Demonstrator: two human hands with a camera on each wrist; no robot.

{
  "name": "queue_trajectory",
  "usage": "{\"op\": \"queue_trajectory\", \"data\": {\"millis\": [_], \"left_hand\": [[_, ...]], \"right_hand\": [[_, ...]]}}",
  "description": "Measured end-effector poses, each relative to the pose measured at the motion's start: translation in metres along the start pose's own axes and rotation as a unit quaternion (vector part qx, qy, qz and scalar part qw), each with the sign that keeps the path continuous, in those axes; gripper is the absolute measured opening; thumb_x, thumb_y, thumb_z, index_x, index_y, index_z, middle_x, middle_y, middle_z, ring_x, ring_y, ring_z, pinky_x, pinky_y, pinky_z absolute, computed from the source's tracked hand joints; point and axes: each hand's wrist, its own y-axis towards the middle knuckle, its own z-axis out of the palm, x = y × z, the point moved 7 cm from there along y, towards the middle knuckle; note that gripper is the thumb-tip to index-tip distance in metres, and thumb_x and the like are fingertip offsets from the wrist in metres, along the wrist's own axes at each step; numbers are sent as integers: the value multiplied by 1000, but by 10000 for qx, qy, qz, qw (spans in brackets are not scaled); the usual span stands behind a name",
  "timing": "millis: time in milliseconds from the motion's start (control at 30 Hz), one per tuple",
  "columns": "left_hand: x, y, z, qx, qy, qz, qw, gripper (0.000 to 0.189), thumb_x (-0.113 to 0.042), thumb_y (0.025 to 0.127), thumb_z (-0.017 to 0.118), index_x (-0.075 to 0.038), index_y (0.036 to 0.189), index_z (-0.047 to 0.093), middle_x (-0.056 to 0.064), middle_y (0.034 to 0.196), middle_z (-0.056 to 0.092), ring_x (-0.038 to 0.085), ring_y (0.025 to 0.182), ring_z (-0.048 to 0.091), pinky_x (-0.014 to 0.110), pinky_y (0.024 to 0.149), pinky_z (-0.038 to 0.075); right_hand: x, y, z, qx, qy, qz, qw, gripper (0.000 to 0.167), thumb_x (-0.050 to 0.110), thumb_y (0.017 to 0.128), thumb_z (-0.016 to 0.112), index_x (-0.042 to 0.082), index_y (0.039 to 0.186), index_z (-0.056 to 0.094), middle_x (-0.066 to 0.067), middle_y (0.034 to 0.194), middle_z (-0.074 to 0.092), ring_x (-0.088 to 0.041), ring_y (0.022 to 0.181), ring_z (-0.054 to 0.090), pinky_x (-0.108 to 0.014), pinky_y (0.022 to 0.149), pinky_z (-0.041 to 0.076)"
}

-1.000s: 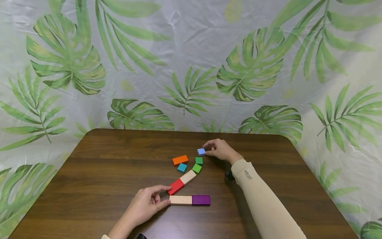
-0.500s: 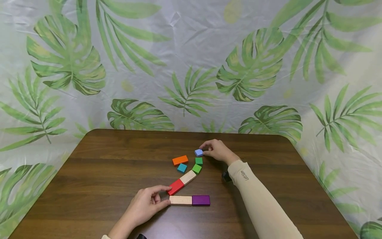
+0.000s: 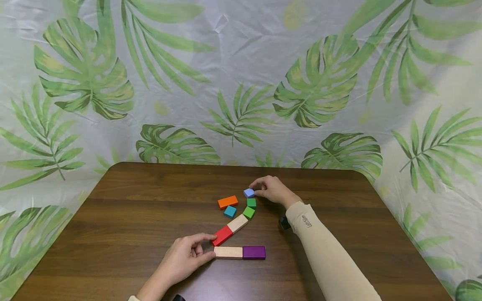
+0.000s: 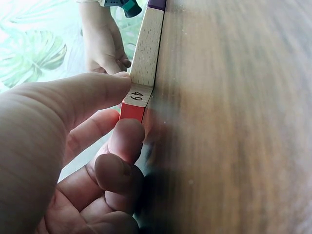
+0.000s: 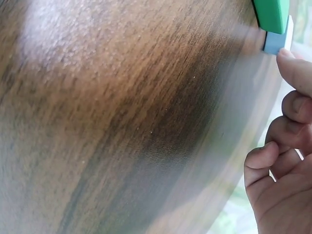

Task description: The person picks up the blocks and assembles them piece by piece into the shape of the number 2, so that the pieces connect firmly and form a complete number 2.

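In the head view my right hand (image 3: 273, 190) pinches a light blue block (image 3: 248, 192) between thumb and index finger, just beyond a dark green block (image 3: 251, 202). Closer in lies a bright green block (image 3: 249, 212), followed by a pale wooden block (image 3: 238, 223) and a red block (image 3: 222, 235) in a slanting row. My left hand (image 3: 184, 253) rests at the near end, index fingertip on the red block and thumb at the end of another wooden block (image 3: 228, 252). A purple block (image 3: 254, 252) continues that lower row. The left wrist view shows 49 printed on a wooden end (image 4: 136, 95).
Left of the green blocks lie an orange block (image 3: 227, 202) and a teal block (image 3: 230, 211). Everything sits on a dark wooden table (image 3: 124, 209) with rounded far corners. A leaf-patterned cloth (image 3: 241, 83) hangs behind the far edge.
My right hand has moved slightly left with the light blue block, bringing it over to the far side of the dark green block. The left hand and other blocks stay put.
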Motion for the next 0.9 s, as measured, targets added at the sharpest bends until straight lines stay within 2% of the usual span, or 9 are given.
{"op": "queue_trajectory", "data": {"millis": [900], "left_hand": [[0,0,1,-1,25,11,10000,34,-34,88,90,-30,120,80,-15,65,58,-1,53,48,20,52,38]], "right_hand": [[4,0,3,73,-118,-254,9996,24,15,103,74,15,127,79,3,63,44,-12,58,37,-24,60,32]]}}
